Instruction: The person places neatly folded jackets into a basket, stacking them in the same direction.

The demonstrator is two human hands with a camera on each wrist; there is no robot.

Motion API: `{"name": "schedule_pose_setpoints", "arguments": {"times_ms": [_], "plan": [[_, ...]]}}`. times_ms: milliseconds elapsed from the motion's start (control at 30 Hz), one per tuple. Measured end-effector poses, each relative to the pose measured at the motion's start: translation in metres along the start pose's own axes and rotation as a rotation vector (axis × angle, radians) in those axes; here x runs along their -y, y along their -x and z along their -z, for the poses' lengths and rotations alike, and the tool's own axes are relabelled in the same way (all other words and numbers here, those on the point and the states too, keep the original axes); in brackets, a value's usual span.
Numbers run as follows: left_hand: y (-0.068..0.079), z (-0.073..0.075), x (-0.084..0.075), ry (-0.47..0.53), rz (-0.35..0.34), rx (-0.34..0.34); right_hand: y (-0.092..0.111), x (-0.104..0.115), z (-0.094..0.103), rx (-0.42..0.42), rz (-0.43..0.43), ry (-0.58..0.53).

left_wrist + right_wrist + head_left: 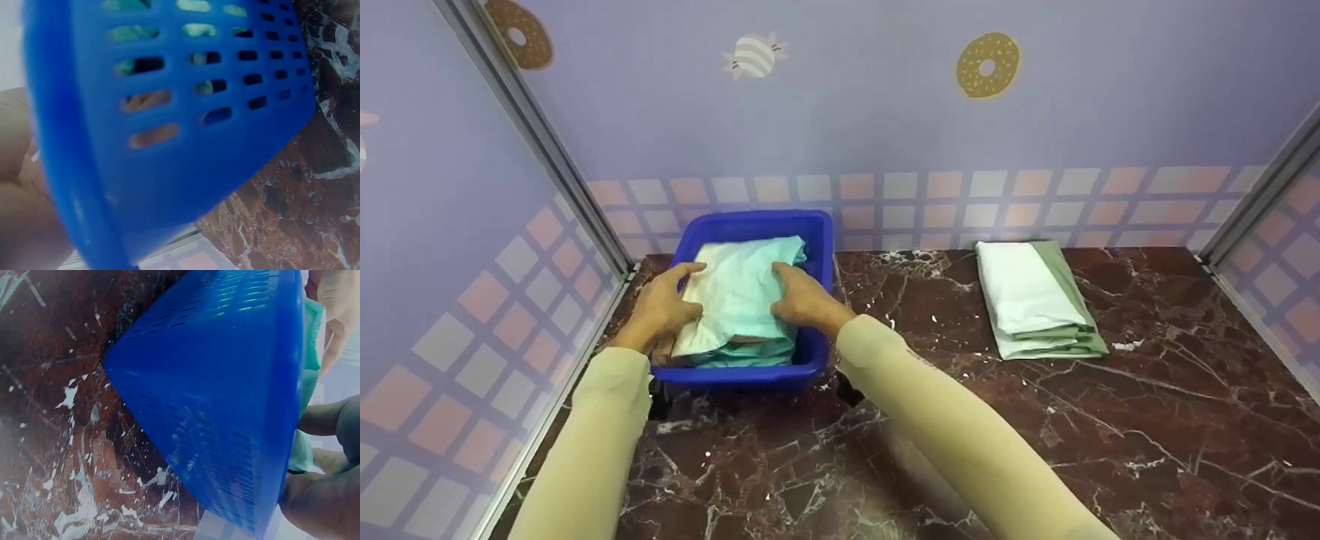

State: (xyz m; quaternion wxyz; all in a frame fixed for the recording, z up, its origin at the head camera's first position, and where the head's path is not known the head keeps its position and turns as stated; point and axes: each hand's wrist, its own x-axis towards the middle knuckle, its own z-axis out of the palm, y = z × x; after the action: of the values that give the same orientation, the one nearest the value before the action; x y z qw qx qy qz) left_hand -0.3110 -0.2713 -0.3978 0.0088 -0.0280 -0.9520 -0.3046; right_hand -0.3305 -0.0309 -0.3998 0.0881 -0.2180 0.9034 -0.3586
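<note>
A blue plastic basket (746, 375) with slotted walls stands at the back left of the table. In it lies a folded cloth (742, 289), white fading to pale turquoise, perhaps a garment. My left hand (658, 306) grips its left side, the thumb over the top and the other fingers partly down inside. On the opposite side, my right hand (804, 298) holds the cloth with bent fingers. Through the slots of the basket (169, 185) in the left wrist view, fingers and turquoise fabric show. The right wrist view has the right hand (332, 467) at the rim, beside the cloth (312, 332).
A second folded cloth (1031, 300), white with a green side, lies at the back right of the dark red marbled table (945, 442). Patterned lilac walls (885, 127) rise behind and on both sides, with the left wall close to the basket.
</note>
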Motion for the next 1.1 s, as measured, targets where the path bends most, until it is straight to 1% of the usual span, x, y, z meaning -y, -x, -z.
{"name": "schedule_pose_setpoints", "arguments": {"times_ms": [67, 167, 267, 333, 400, 467, 567, 667, 800, 867, 1100], "plan": [[0.0, -0.002, 0.0, -0.009, 0.005, 0.012, 0.0, 0.002, 0.0, 0.032, -0.024, 0.014], [0.0, -0.003, -0.003, -0.052, -0.004, 0.018, 0.003, 0.005, 0.001, 0.08, -0.063, 0.035], [0.002, -0.002, -0.01, -0.133, -0.003, 0.002, 0.008, 0.008, 0.005, 0.102, -0.087, 0.032], [0.004, 0.001, -0.019, -0.198, 0.0, -0.021, 0.012, 0.01, 0.01, 0.093, -0.081, 0.031], [0.006, 0.005, -0.029, -0.243, 0.003, -0.066, 0.015, 0.012, 0.017, 0.063, -0.061, 0.018], [0.007, 0.008, -0.04, -0.248, -0.003, -0.11, 0.018, 0.013, 0.026, 0.017, -0.041, 0.0], [0.007, 0.01, -0.054, -0.197, -0.016, -0.151, 0.022, 0.013, 0.041, -0.044, -0.028, -0.034], [0.008, 0.009, -0.063, -0.135, -0.016, -0.147, 0.025, 0.009, 0.05, -0.07, -0.036, -0.052], [0.01, 0.004, -0.067, -0.08, -0.017, -0.148, 0.029, 0.003, 0.056, -0.075, -0.028, -0.072], [0.01, 0.002, -0.067, -0.049, -0.028, -0.153, 0.031, 0.0, 0.057, -0.084, -0.017, -0.082], [0.01, -0.006, -0.076, 0.132, -0.071, -0.191, 0.04, -0.01, 0.065, -0.126, -0.001, -0.132]]}}
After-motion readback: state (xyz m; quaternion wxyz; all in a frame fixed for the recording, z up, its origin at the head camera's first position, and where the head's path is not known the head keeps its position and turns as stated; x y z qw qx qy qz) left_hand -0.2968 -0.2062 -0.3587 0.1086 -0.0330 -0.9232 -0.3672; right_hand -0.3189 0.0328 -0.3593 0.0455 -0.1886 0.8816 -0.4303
